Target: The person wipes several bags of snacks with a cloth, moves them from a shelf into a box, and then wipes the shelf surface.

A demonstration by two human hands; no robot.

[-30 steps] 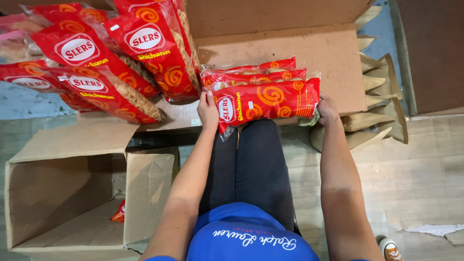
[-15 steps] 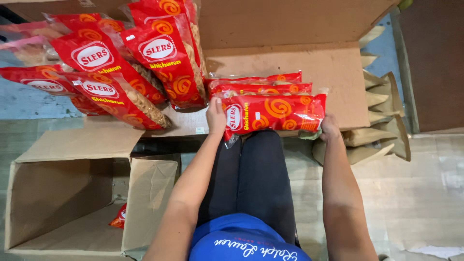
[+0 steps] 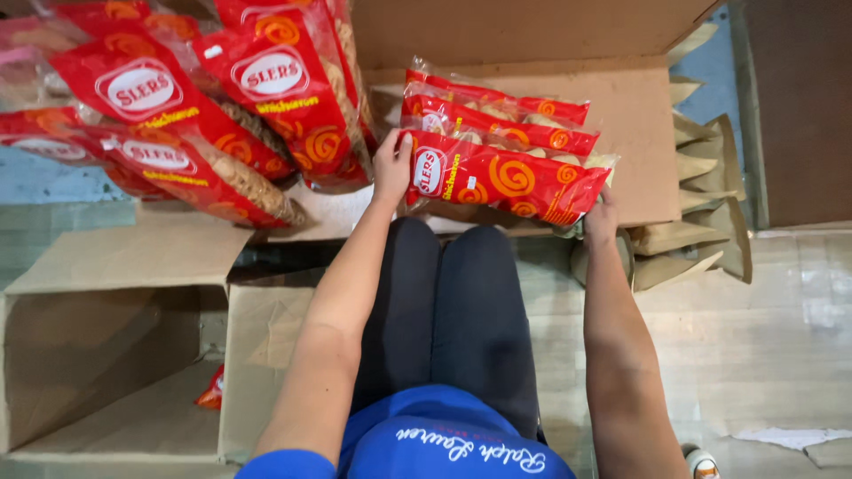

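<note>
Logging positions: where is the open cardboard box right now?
In the head view, the open cardboard box sits lower left, beside the person's left arm, below the pile of red packets.

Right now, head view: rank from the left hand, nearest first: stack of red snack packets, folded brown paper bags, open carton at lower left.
1. Stack of red snack packets: touching the left hand, just to its right.
2. Open carton: lower left, on the floor.
3. Folded brown paper bags: far right, past the right hand.

Single head-worn view, looking steeply down.
Close over the person's own lap and forearms; floor and cardboard sheet (image 3: 621, 115) ahead.
</note>
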